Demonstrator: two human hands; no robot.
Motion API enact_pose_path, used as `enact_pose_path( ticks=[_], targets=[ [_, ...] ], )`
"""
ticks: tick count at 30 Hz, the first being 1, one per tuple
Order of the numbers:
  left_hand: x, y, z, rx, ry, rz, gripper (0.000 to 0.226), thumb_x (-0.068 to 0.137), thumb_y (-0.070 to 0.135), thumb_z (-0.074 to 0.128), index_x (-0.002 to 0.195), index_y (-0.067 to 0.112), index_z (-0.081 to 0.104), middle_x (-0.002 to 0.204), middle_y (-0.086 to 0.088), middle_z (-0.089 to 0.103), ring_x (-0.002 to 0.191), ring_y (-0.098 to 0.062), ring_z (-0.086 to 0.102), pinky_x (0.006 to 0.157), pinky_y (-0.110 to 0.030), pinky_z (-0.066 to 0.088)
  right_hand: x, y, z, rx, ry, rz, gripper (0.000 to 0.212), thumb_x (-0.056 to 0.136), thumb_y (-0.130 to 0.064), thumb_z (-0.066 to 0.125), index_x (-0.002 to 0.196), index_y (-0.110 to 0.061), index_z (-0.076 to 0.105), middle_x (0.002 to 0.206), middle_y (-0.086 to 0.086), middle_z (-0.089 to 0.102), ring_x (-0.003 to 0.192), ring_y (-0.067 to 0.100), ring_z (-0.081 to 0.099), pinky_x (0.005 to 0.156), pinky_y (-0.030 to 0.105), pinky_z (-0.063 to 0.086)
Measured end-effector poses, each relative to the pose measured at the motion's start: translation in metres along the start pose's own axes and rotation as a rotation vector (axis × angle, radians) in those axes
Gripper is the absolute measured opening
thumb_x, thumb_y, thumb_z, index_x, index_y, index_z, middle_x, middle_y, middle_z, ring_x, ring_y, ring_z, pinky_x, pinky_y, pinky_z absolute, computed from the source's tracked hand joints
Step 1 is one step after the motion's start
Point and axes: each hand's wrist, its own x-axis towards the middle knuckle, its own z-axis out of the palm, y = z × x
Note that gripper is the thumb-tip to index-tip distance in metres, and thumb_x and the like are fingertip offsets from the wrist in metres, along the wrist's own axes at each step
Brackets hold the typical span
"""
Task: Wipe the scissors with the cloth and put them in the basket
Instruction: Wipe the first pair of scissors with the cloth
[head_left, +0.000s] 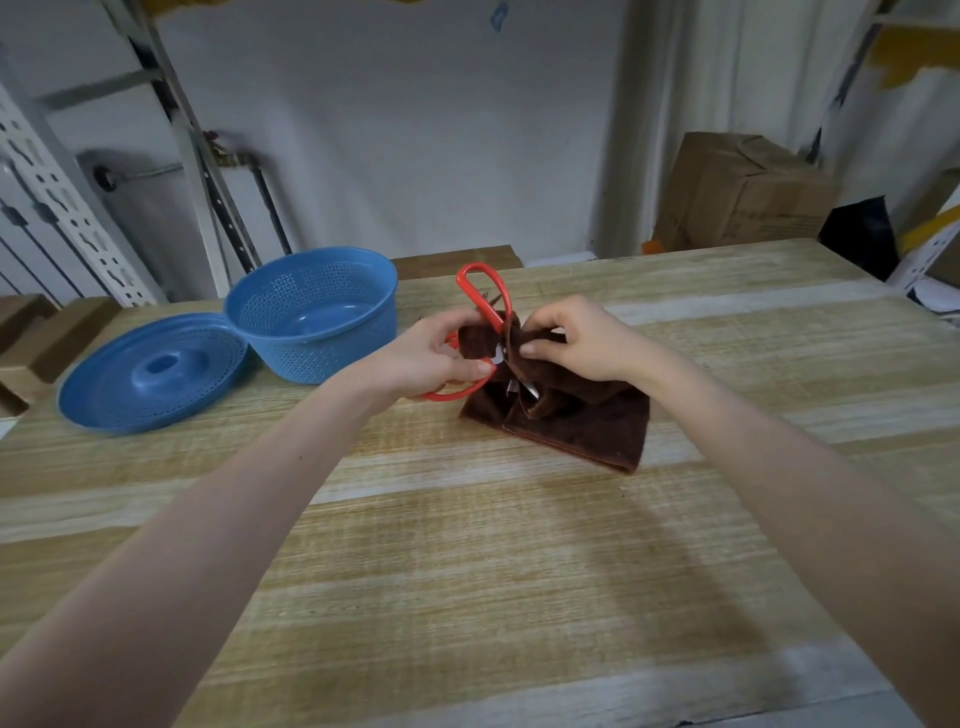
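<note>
The scissors (480, 291) have red loop handles and stand above the middle of the wooden table. My left hand (434, 351) grips them at the handles. A dark brown cloth (582, 421) is wrapped around the blades, so only a sliver of metal shows. My right hand (576, 338) pinches the cloth's bunched top against the blades, while the rest of the cloth lies on the table. The blue perforated basket (317, 317) stands upright just left of my hands and holds nothing.
A blue perforated lid (150, 371) lies flat on the wooden table (467, 571), touching the basket's left side. A cardboard box (743, 192) sits behind the table's far right edge. Metal racking (67, 208) stands at the left.
</note>
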Motion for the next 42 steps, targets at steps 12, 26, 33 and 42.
enact_pose_path(
  ticks=[12,26,33,42],
  targets=[
    [-0.004,-0.001,0.001,-0.001,0.034,-0.039,0.048,0.093,0.006,0.060,0.135,0.026,0.049,0.071,0.020,0.056,0.042,0.009,0.051,0.080,-0.028,0.035,-0.009,0.016,0.001,0.625,0.214,0.235,0.023,0.099,-0.025,0.052,0.085,-0.025,0.070,0.073,-0.013,0.071,0.069,-0.002,0.066,0.072,0.018,0.049],
    [0.005,-0.002,0.003,0.073,0.005,-0.006,0.047,0.093,0.012,0.062,0.136,0.027,0.046,0.041,0.016,0.053,0.040,0.005,0.051,0.046,-0.004,0.035,0.001,0.004,-0.001,0.072,0.018,0.095,0.007,0.092,-0.023,0.064,0.087,-0.021,0.069,0.084,-0.013,0.066,0.084,0.004,0.061,0.087,0.025,0.046],
    [0.012,-0.013,-0.002,0.028,0.033,-0.009,0.045,0.091,0.016,0.066,0.119,0.045,0.048,0.074,0.011,0.071,0.061,0.005,0.063,0.065,-0.018,0.041,-0.002,0.011,-0.007,0.156,0.047,0.151,0.012,0.093,-0.024,0.064,0.092,-0.015,0.072,0.086,-0.011,0.068,0.086,0.005,0.063,0.093,0.032,0.047],
    [0.010,-0.012,0.002,0.078,-0.002,-0.005,0.051,0.092,0.014,0.064,0.137,0.030,0.045,0.041,0.014,0.049,0.039,0.003,0.047,0.051,-0.005,0.037,0.002,-0.004,0.005,0.067,-0.021,0.108,0.011,0.093,-0.026,0.063,0.088,-0.021,0.071,0.087,-0.007,0.071,0.085,0.008,0.065,0.082,0.026,0.050]
  ],
)
